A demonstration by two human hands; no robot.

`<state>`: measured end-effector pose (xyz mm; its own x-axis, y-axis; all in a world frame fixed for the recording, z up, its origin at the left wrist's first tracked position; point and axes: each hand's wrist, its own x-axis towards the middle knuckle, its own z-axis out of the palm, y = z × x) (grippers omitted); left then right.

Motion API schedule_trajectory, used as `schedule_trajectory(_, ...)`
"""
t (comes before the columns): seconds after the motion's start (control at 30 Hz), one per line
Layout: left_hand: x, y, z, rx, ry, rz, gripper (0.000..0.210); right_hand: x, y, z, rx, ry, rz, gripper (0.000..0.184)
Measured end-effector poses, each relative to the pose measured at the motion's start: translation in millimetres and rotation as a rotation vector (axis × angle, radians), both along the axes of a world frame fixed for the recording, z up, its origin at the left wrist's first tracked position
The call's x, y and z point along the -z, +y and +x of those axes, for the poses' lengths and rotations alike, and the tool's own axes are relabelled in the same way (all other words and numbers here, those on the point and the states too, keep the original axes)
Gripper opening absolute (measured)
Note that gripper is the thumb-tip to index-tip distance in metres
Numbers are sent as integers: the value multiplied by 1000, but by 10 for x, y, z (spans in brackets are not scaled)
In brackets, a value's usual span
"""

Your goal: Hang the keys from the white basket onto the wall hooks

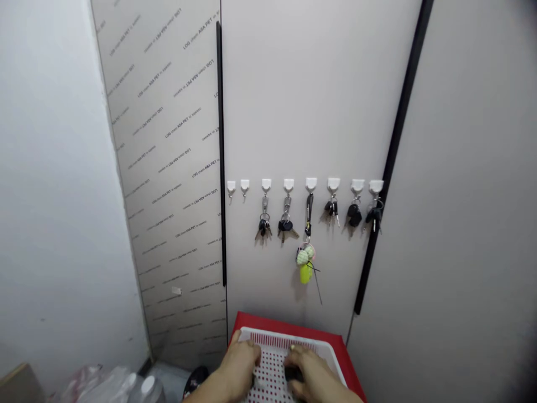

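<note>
A white plastic basket (272, 376) with a holed bottom and slotted wall sits at the lower middle, on a red surface (289, 324). My left hand (241, 362) is over its left side, fingers curled down, with a small dark bit showing under them. On the right side of the basket, my right hand (312, 370) is closed around a dark object (292, 374), mostly hidden by the fingers and blurred. Above the hands, several bunches of keys (263, 226) hang from white hooks (288, 184) on the cabinet door. One bunch carries a yellow-green tag (306, 273) on a black strap.
The two leftmost hooks (244, 184) hold no keys. Long black handles (222, 157) run down the pale cabinet doors (319, 101). At lower left are plastic bags (94, 386), white-capped bottles (148, 386) and a cardboard edge (20, 385), beside a white wall (50, 168).
</note>
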<state>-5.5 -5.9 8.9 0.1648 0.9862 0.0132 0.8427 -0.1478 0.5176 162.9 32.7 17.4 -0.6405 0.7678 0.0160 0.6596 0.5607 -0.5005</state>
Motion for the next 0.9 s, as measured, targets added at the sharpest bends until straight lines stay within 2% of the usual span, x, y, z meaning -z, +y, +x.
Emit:
schedule_trajectory(0.1,-115,11,40,-18,-106,156,32,-97,-5,-157,-50,266,-3,22)
schedule_trajectory(0.23,-501,112,48,-67,-446,265,23,-315,98,-420,-38,582,-179,16)
schedule_trajectory(0.33,-860,268,-72,-144,-694,302,17,-628,246,-597,27,695,-205,13)
schedule_trajectory(0.43,-1255,454,-246,-211,-790,433,13,-1095,423,-798,63,760,-74,9)
schedule_trajectory(0.5,-1525,560,-355,-251,-776,588,10,-1436,556,-957,83,820,43,8)
schedule_trajectory(0.57,-1773,638,-445,-267,-682,746,13,-1744,694,-1126,101,868,143,7)
schedule_trajectory(0.67,-2046,718,-546,-279,-468,869,25,-2090,890,-1360,134,895,246,9)
schedule_trajectory(0.77,-2185,804,-614,-308,-350,858,34,-2289,1048,-1535,183,860,368,12)
schedule_trajectory(0.9,-2232,947,-668,-334,-279,849,39,-2388,1184,-1665,247,787,516,16)
